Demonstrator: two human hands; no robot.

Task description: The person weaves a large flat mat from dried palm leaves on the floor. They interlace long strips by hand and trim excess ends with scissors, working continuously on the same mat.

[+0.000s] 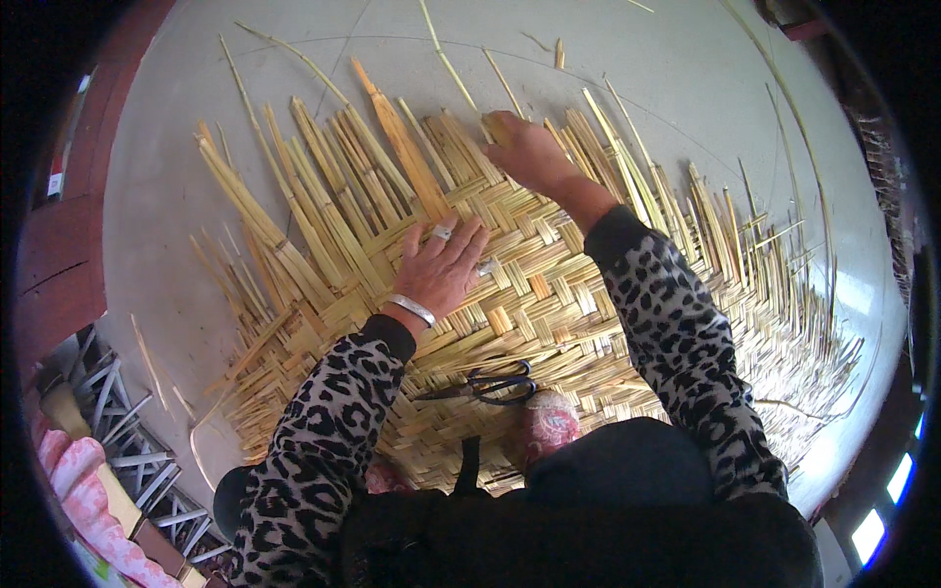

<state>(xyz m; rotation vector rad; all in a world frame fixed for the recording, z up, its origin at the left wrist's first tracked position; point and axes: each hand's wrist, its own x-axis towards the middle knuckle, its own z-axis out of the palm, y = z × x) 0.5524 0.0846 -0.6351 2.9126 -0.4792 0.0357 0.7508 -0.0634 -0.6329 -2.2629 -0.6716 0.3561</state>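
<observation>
A half-woven mat of flat yellow-green plant strips spreads over the floor beneath my arms, with loose strip ends fanning out along its far side. My left hand lies flat on the weave, fingers stretched, fingertips touching the lower end of a wide orange-tan strip. At the mat's far edge my right hand is closed, fingers curled round a plant strip among the upright ends; most of what it grips is hidden by the hand. Dark-handled scissors rest on the mat near my body.
Pale grey floor surrounds the mat, with a few loose strip scraps on it. Reddish-brown furniture stands at the left. Grey slats and pink cloth lie at the lower left. My shoe is on the mat.
</observation>
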